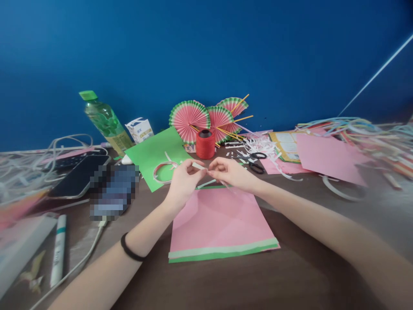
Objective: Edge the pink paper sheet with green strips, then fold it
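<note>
My left hand (182,183) and my right hand (234,173) meet above the far edge of a pink paper sheet (222,219). Between their pinched fingertips is a narrow white paper strip (198,166), its far end showing beyond my left thumb. The fingers partly hide where the strip runs into my right hand. Along its near edge the pink sheet carries a pale green and a darker green band. Just left of my left hand, a roll of tape (156,174) lies on a green paper sheet (150,156).
Pleated pink-and-green fans (189,120) stand against the blue wall behind a red thread spool (205,146). Black-handled scissors (256,167) lie beside white paper shreds (254,145). To the left are a green bottle (105,120), two phones (77,176) and a marker (58,252).
</note>
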`<state>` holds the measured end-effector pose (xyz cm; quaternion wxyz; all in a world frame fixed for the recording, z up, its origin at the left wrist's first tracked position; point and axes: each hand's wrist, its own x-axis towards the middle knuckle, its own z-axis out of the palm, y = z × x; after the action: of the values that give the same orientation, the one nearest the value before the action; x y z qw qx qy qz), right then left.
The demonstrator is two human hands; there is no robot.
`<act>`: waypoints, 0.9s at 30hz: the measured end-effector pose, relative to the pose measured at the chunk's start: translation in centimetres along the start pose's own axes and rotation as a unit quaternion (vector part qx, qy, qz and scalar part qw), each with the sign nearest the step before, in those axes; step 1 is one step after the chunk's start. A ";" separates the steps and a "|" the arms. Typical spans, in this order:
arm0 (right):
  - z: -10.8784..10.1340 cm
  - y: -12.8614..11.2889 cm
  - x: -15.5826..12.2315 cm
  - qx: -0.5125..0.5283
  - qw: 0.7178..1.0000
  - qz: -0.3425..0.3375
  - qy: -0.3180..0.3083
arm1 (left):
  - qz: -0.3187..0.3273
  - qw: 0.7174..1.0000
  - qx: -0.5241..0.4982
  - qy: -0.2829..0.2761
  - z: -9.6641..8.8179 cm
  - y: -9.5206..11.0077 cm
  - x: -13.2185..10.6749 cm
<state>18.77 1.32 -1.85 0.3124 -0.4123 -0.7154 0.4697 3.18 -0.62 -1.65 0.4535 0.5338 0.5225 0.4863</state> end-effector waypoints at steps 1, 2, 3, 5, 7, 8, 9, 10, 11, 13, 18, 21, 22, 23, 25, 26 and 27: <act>-0.1 0.0 0.1 0.009 1.000 0.009 -0.006 | 0.007 1.000 0.011 0.002 -0.1 0.0 0.0; -0.3 0.1 0.2 0.019 1.000 0.019 -0.007 | 0.012 1.000 0.020 0.004 -0.1 0.0 0.1; -0.4 0.2 0.3 0.029 0.999 0.031 -0.005 | 0.016 0.999 0.028 0.006 -0.3 0.0 0.2; -0.7 0.5 0.4 0.029 0.998 0.051 0.012 | 0.024 0.999 0.036 0.015 -0.6 0.1 0.5; -0.8 0.9 0.6 -0.010 0.998 0.051 0.030 | 0.034 0.999 0.025 0.025 -1.1 0.3 0.8; -0.9 1.2 0.7 -0.045 0.998 0.039 0.036 | 0.036 0.999 0.014 0.026 -1.4 0.4 1.0; -0.9 1.5 0.8 -0.089 0.995 0.017 0.041 | 0.035 0.999 0.004 0.022 -1.6 0.5 1.1; -0.9 1.9 0.9 -0.134 0.990 -0.015 0.040 | 0.030 0.999 -0.003 0.013 -1.8 0.6 1.3; -0.9 2.2 1.0 -0.177 0.982 -0.052 0.030 | 0.024 1.000 -0.006 -0.001 -2.0 0.7 1.3; -0.8 2.8 1.1 -0.243 0.962 -0.123 -0.007 | 0.011 0.999 -0.004 -0.037 -2.2 0.7 1.4; -0.8 3.2 1.0 -0.296 0.943 -0.150 -0.040 | 0.006 0.995 0.003 -0.104 -2.5 0.6 1.4; -0.9 2.9 0.9 -0.278 0.951 -0.127 -0.048 | -0.013 0.992 -0.009 -0.126 -2.7 0.7 1.4; -0.9 2.9 0.9 -0.269 0.954 -0.119 -0.051 | -0.020 0.991 -0.011 -0.130 -2.8 0.7 1.5; -0.9 2.9 0.9 -0.260 0.958 -0.110 -0.054 | -0.026 0.991 -0.011 -0.134 -2.8 0.7 1.5; -1.0 3.0 1.0 -0.242 0.964 -0.099 -0.050 | -0.037 0.990 -0.011 -0.139 -3.0 0.7 1.6; -1.0 3.1 1.0 -0.235 0.966 -0.098 -0.042 | -0.040 0.989 -0.011 -0.139 -3.0 0.6 1.6; -1.0 3.3 1.1 -0.229 0.968 -0.100 -0.033 | -0.042 0.989 -0.011 -0.139 -3.0 0.6 1.6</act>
<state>20.04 3.39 -4.47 0.2316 -0.3834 -0.8514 0.2728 0.21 0.89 -0.61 0.5480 0.5685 0.4707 0.3935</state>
